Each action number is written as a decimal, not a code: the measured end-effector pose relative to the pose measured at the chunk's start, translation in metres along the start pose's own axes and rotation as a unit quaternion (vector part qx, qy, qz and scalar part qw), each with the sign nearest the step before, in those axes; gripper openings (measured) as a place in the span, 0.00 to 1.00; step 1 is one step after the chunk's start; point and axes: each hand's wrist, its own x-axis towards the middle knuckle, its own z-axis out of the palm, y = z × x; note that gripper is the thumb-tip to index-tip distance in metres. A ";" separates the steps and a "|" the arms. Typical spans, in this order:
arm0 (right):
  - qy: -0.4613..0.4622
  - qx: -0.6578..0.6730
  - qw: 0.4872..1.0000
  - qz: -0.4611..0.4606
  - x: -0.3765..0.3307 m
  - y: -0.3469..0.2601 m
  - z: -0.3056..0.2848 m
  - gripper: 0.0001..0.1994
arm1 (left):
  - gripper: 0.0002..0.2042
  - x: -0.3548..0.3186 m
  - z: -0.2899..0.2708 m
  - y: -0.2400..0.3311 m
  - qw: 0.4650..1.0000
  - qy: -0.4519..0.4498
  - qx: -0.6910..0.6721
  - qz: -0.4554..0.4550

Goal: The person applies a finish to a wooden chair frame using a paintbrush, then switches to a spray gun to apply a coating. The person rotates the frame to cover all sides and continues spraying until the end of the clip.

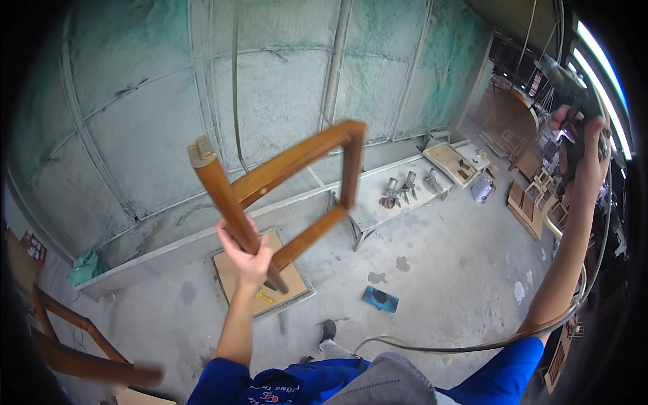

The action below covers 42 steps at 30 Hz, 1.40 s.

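Note:
My left hand [246, 256] is wrapped round the thick leg of a brown wooden chair frame [290, 165], holding it up in the air. The frame is tilted, its four-sided part reaching to the right of the leg. Far out to the upper right, my right hand [586, 145] is raised and closed on a dark spray gun [565, 79], partly in shadow. A hose [466, 349] loops from near my right arm across my front. Below the chair frame, a tan board [291, 283] lies on a low stand with a small yellow thing on it.
A long low bench [398, 202] along the wall carries several spray guns with metal cups [410, 181] and a shallow tray [449, 164]. A blue rectangular piece [380, 299] lies on the floor. Another wooden frame [88, 344] stands at lower left. Stacked wooden parts [533, 196] crowd the right side.

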 end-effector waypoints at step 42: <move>-0.456 0.110 0.873 0.135 0.130 -0.042 0.443 0.13 | 0.33 0.239 -0.028 -0.162 0.896 0.239 0.279 0.249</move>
